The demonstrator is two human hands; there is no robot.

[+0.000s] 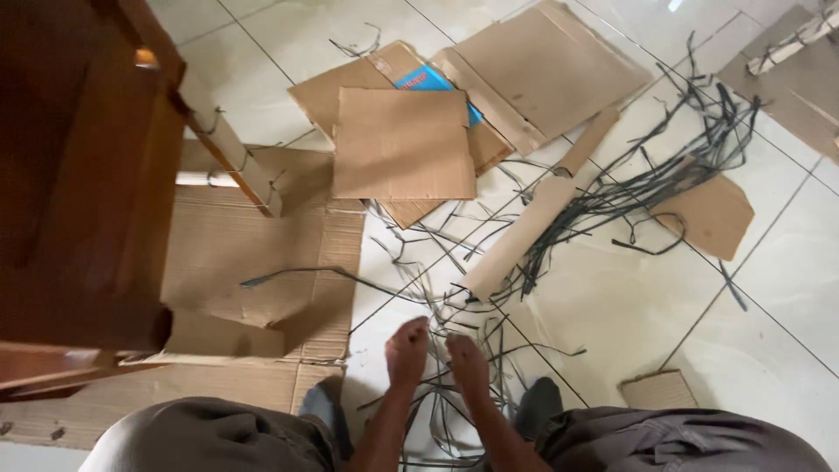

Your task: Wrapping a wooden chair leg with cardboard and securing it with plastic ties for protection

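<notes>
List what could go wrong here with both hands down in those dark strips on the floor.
1. The dark strips lie crossed and tangled, so pulling one with the left hand or right hand would likely drag others along.
2. Strips run between the shoes, so a foot may catch.
3. Loose cardboard sheets on smooth tiles might slide underfoot.

Seen from above, the person's bare forearms run up from six o'clock, with no sleeves, watch or rings showing. The left hand (407, 350) and right hand (468, 363) are bare, with no gloves. Grey-brown trousers (218, 433) cover the knee at seven o'clock, the cloth smooth and rounded; at five o'clock the same cloth lies creased and folded over the other leg. Dark footwear (536, 404) shows beside each knee, its details too dim to make out.
</notes>
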